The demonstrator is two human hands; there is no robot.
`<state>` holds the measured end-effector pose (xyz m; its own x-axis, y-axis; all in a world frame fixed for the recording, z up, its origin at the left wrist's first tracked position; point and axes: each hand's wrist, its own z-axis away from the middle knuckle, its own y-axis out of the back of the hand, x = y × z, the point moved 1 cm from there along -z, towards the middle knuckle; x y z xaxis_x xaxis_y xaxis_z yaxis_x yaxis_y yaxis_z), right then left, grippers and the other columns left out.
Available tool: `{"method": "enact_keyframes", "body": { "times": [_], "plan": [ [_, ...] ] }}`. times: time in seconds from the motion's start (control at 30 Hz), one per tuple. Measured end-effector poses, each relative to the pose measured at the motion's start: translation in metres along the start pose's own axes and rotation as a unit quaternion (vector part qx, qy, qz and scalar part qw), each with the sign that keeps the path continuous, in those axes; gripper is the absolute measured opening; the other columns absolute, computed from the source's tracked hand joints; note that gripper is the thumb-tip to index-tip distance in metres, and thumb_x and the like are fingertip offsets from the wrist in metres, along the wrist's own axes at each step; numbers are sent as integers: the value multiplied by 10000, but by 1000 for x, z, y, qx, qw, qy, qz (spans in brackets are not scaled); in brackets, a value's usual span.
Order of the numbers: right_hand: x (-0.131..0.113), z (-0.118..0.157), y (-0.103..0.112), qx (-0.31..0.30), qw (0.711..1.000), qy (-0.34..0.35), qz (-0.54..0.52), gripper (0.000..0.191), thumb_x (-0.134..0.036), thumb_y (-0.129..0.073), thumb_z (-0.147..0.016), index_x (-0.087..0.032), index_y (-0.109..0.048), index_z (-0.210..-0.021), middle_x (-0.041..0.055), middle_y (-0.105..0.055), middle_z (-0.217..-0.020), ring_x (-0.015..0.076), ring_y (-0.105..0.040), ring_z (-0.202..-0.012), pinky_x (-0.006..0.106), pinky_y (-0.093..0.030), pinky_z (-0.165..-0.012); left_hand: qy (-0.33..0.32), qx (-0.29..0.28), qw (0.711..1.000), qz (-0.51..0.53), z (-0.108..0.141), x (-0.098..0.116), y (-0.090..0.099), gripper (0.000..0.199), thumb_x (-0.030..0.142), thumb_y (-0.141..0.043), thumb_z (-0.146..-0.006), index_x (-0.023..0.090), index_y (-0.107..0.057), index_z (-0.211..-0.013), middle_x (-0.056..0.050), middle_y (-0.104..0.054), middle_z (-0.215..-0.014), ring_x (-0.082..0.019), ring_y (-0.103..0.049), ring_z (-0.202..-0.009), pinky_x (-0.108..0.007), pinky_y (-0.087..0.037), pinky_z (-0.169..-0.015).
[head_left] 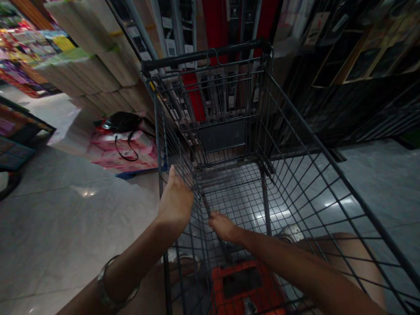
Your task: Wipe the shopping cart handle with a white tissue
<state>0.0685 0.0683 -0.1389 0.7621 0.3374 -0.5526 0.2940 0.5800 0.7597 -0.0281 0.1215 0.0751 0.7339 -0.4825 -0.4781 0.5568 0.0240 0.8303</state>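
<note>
A dark wire shopping cart (316, 142) fills the middle of the view, its basket open towards me. My left hand (176, 199) is at the outer face of the cart's left mesh wall. One of its fingers stretches upward; the others are partly hidden, and contact with the wires is unclear. Inside the basket, low by that same wall, my right hand (223, 226) is closed around a wire or bar of the cart. Seen through the mesh near my legs is an orange-red object (241, 284) with a dark panel; its kind is unclear.
Behind the cart's handle (210, 54) stand shelves of packaged goods with red strips. Stacked wrapped bundles (98, 65) rise at the left, beside pink packages (127, 148) with a black bag (123, 121) on top. Pale shiny floor tiles (82, 236) extend below.
</note>
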Motion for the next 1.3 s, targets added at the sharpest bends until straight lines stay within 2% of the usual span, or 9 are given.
{"method": "enact_keyframes", "body": {
  "times": [0.1,0.23,0.37,0.53,0.67,0.77,0.93,1.17,1.3],
  "plan": [
    [-5,15,-12,-24,998,56,10,283,-13,-519,-701,-113,-660,-926,144,-593,-1088,224,-603,-963,295,-482,-834,-8,2,1000,2,-2,-2,-3,339,27,-404,-713,101,-711,-834,-162,-700,-850,-272,-618,-925,-478,-172,-1095],
    [-11,29,-26,-37,995,89,5,230,-118,-544,-732,-91,-657,-931,166,-585,-1077,231,-598,-924,323,-490,-831,-24,-1,997,73,-4,-8,-9,283,23,-426,-710,114,-691,-746,-174,-699,-845,-268,-623,-908,-445,-312,-996],
    [-9,24,-17,-90,991,103,-11,179,-120,-504,-772,-132,-677,-817,113,-602,-1021,191,-596,-838,286,-491,-761,-33,-51,995,76,-5,-13,-7,234,20,-466,-713,110,-682,-725,-183,-696,-850,-263,-628,-877,-382,-398,-830],
    [7,-11,12,61,995,8,-83,373,-52,-456,-788,-135,-597,-1123,101,-576,-1090,180,-564,-966,268,-447,-849,-45,-82,994,59,-7,-17,3,295,-19,-443,-706,93,-698,-802,-191,-698,-919,-280,-635,-925,-372,-411,-807],
    [17,-34,11,75,990,-89,-84,273,-22,-417,-809,-115,-650,-917,120,-556,-1073,158,-575,-911,254,-439,-829,-41,-81,994,59,-9,-19,1,283,-19,-449,-713,109,-690,-789,-165,-707,-909,-262,-636,-913,-357,-402,-801],
    [18,-38,2,72,987,-105,-96,284,-13,-399,-815,-114,-659,-871,118,-549,-1059,146,-578,-887,249,-441,-822,-39,-77,995,50,-11,-19,-3,261,-3,-460,-729,116,-683,-797,-145,-711,-901,-247,-631,-897,-339,-385,-783],
    [16,-23,-12,70,988,-60,-124,304,22,-412,-773,-125,-656,-881,94,-558,-1032,150,-564,-936,242,-428,-871,-30,-90,992,79,-13,-18,-5,258,-7,-470,-743,94,-690,-832,-172,-708,-901,-272,-631,-908,-352,-363,-772],
    [0,19,-49,12,993,33,-113,350,52,-416,-713,-135,-625,-922,91,-547,-1053,153,-549,-929,243,-433,-832,-6,-69,991,113,-15,-17,-5,254,-23,-470,-759,79,-694,-819,-194,-709,-894,-291,-643,-918,-362,-367,-782],
    [-2,15,-38,-17,994,35,-106,300,27,-455,-705,-141,-640,-871,82,-577,-997,162,-564,-899,243,-438,-810,1,-64,991,122,-16,-16,-4,242,-5,-471,-779,68,-694,-842,-202,-706,-911,-299,-643,-925,-355,-371,-778]
  ]
}}
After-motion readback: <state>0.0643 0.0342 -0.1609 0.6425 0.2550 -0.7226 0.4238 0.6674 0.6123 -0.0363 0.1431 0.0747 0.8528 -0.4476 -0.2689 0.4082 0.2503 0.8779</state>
